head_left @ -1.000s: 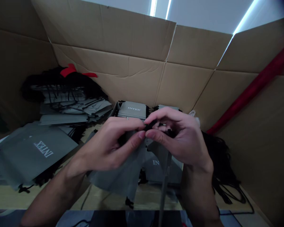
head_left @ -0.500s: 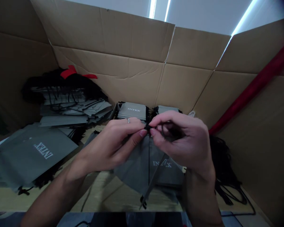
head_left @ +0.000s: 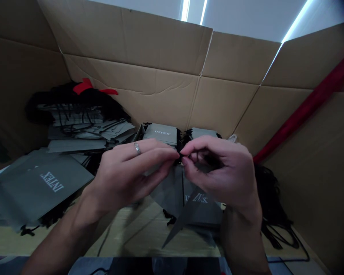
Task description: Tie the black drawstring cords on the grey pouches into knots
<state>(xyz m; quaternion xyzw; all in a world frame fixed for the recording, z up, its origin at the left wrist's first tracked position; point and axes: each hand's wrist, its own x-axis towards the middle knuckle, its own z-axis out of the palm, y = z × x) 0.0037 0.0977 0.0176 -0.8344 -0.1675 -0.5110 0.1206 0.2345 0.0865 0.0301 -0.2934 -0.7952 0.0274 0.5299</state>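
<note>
Fingertips together at the centre, my left hand and my right hand pinch a thin black cord. Most of the cord is hidden by the fingers. A ring shows on my left hand. Below them hangs a grey drawstring bag, tilted, its lower corner pointing down toward the table edge. Another grey bag printed INTEX lies behind it, partly covered by my right hand and the hanging bag.
Grey INTEX bags lie piled at left, with a higher stack topped by black cords and red strips. Two bag stacks stand at the back. Loose black cords lie at right. Cardboard walls enclose the wooden table.
My left hand has turned, its thumb tucking beneath the index finger. The hanging bag has swung, its lower corner shifting left. My right hand has barely moved.
</note>
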